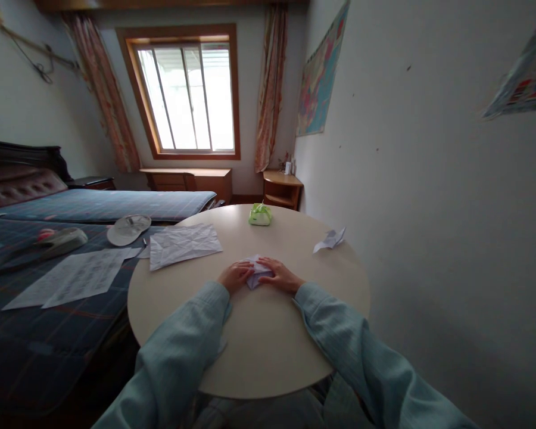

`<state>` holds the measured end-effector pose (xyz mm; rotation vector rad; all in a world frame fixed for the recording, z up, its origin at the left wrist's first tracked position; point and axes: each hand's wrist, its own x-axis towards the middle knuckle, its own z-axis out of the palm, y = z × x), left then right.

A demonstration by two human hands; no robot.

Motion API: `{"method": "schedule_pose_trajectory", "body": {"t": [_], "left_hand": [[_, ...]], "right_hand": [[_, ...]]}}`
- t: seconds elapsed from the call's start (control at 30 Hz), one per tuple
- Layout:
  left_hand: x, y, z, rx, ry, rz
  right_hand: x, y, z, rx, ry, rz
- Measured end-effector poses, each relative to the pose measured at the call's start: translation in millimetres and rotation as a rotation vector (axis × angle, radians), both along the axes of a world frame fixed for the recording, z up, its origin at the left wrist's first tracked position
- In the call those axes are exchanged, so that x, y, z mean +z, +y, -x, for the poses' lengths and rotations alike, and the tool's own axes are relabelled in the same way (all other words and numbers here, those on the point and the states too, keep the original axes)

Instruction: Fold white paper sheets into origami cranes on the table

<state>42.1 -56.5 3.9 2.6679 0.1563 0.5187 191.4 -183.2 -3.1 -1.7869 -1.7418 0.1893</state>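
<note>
Together, left hand [236,277] and right hand [280,276] hold folded white paper [254,280] on the round tabletop [259,345], nearer the wearer than a green tissue pack [260,215]; uneven finger pressure could skew the paper's creases.

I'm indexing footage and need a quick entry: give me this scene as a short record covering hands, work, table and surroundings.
Left hand: on the left side of the folded paper
Right hand: on its right side, thumb and fingers spread
Work surface: round pale table
Table, left: creased sheet, lying spread out
Table, far side: green packet
Table, right: bent paper piece near the edge
Bed, left: cap and printed sheets
Right wall: map
Far wall: window
</note>
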Motion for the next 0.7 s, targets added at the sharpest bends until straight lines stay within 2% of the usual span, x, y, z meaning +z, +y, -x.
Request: {"method": "schedule_pose_trajectory", "body": {"t": [0.2,0.3,0.47,0.53,0.7], "left_hand": [[3.6,-5,3,0.12,-0.064,-0.015],[8.1,-6,5,0.183,-0.187,-0.067],[19.7,-12,12,0.448,-0.365,-0.171],[22.1,-18,14,0.419,-0.326,-0.196],[11.7,-30,6,0.112,-0.137,-0.228]], "right_hand": [[-0.8,2,5,-0.032,-0.038,-0.053],[1.5,3,5,-0.041,-0.013,-0.04],[10.1,0,7,-0.076,0.066,-0.039],[11.8,-1,8,-0.086,0.077,-0.039],[7.0,1,3,-0.107,0.096,-0.083]]}}
